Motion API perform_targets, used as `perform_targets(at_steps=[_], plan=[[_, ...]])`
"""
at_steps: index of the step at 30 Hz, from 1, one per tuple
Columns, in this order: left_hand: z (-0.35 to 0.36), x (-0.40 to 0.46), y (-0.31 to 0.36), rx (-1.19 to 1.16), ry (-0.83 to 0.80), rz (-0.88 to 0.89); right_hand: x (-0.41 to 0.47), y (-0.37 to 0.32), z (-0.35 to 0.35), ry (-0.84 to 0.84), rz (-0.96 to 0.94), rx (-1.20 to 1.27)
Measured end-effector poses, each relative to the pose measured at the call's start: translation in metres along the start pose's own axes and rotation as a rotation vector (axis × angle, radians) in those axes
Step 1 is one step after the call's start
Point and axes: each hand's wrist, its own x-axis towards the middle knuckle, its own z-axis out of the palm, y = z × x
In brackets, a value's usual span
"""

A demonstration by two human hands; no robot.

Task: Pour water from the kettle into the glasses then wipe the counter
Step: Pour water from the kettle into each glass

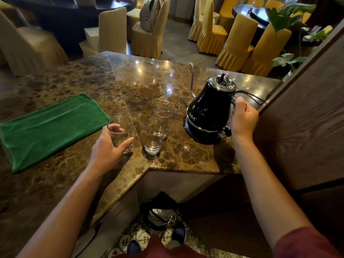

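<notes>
A black gooseneck kettle [208, 110] stands on its base on the brown marble counter [78, 79], its thin spout pointing away from me. My right hand [242, 118] grips the kettle's handle on its right side. Three clear glasses stand upright left of the kettle. My left hand [108, 148] holds the leftmost glass [119, 131] around its lower part. The middle glass [153, 136] stands in front of the far glass [163, 114], both untouched. A green cloth [50, 127] lies flat on the counter at the left.
A wooden wall panel [305, 112] rises right behind the kettle and my right hand. The kettle's black cord [251, 94] runs toward that wall. The counter's front edge has an inward notch [149, 169] near me. Covered chairs stand beyond the counter.
</notes>
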Motion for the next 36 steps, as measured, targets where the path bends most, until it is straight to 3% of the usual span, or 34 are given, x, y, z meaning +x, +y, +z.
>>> perform_targets(at_steps=[9, 14, 27, 31, 36], plan=[[0.002, 0.004, 0.006, -0.005, -0.004, 0.003, 0.008, 0.004, -0.01, -0.044, 0.0, -0.065], [0.001, 0.004, 0.005, -0.01, -0.014, 0.013, 0.005, 0.005, -0.015, -0.025, 0.022, 0.011], [0.004, 0.009, 0.005, -0.026, -0.024, 0.025, 0.008, -0.006, -0.005, 0.091, -0.053, -0.188], [0.005, 0.011, 0.005, -0.022, -0.033, 0.034, 0.004, -0.013, 0.007, 0.005, -0.115, -0.187], [0.007, 0.012, 0.003, -0.029, -0.026, 0.041, 0.007, -0.009, -0.002, 0.057, -0.035, -0.182]])
